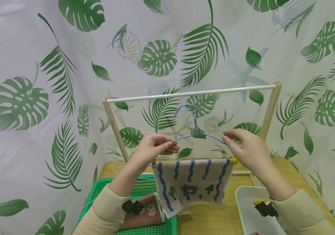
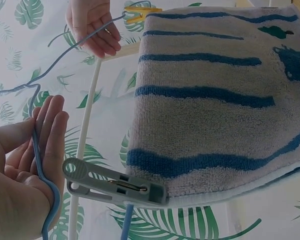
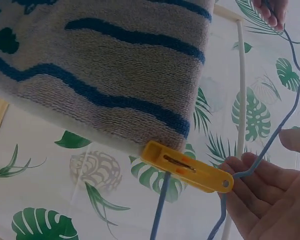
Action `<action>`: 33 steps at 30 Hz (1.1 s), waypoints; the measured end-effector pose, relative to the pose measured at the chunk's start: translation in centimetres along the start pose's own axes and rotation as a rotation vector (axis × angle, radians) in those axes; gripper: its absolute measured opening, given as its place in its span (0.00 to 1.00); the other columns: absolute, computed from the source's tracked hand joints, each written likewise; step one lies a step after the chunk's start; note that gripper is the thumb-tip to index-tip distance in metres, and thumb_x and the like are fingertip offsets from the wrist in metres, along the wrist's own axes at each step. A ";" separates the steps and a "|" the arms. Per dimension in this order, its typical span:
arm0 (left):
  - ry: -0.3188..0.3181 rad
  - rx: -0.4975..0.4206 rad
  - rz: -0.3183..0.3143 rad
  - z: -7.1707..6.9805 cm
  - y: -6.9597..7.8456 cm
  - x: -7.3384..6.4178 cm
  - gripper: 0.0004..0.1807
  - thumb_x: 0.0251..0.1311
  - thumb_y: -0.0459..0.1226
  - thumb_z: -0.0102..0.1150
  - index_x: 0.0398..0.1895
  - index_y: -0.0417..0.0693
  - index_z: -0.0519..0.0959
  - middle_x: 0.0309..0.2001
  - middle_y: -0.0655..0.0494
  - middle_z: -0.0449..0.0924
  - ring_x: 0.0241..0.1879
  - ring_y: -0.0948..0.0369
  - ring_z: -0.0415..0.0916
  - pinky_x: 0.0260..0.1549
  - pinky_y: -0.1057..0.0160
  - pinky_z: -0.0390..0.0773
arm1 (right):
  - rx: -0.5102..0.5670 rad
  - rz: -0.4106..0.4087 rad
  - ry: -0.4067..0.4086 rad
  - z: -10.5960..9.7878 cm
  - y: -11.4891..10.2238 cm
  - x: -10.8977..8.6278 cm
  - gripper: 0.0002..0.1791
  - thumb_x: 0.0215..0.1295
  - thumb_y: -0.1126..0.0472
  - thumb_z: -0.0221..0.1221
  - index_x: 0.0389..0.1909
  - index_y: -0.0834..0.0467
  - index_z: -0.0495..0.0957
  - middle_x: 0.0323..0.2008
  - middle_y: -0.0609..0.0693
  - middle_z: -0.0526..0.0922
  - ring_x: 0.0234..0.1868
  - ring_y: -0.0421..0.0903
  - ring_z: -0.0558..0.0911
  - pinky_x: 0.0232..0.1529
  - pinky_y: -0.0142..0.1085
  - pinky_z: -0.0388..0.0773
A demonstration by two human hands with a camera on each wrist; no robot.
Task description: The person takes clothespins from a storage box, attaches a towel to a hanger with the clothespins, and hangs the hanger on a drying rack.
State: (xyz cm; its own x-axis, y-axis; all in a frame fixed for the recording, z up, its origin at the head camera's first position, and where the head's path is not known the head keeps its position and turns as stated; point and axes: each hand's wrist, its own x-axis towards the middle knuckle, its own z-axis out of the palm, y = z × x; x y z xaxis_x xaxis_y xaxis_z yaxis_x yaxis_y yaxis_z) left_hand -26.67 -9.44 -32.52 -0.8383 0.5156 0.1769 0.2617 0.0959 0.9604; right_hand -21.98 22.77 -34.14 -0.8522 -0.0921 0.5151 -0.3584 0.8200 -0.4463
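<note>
From here, I see the left hand (image 1: 158,146) and right hand (image 1: 251,150) fingers pinching the blue hanger (image 1: 195,122); uneven tilting could tug the towel (image 1: 191,181) from its yellow clip (image 3: 202,178).

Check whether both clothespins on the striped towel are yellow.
No: one corner of the striped towel carries a gray clothespin, another a yellow clothespin.

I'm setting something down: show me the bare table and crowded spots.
Bare table shows between the green basket and white tray, and at the back right corner beside the curtain. Crowded: the basket, pink cloth inside, covers the left front; the blue hanger spans left hand to right hand, striped towel below.
</note>
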 end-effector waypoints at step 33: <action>-0.050 0.019 0.018 -2.0 0.4 -0.3 0.13 0.79 0.30 0.55 0.57 0.30 0.83 0.49 0.39 0.91 0.42 0.66 0.90 0.50 0.57 0.91 | 0.356 -0.141 0.104 1.2 0.6 -0.9 0.06 0.71 0.73 0.66 0.40 0.61 0.90 0.32 0.54 0.92 0.32 0.26 0.87 0.36 0.19 0.84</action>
State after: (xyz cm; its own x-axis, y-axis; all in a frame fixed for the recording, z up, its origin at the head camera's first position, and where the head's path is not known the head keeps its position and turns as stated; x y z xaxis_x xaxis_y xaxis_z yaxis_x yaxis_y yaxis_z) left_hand -27.29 -11.28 -31.73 -0.8085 0.5592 0.1831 0.2861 0.1017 0.9528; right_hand -21.89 22.67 -35.75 -0.7483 -0.1168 0.6530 -0.5946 0.5546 -0.5821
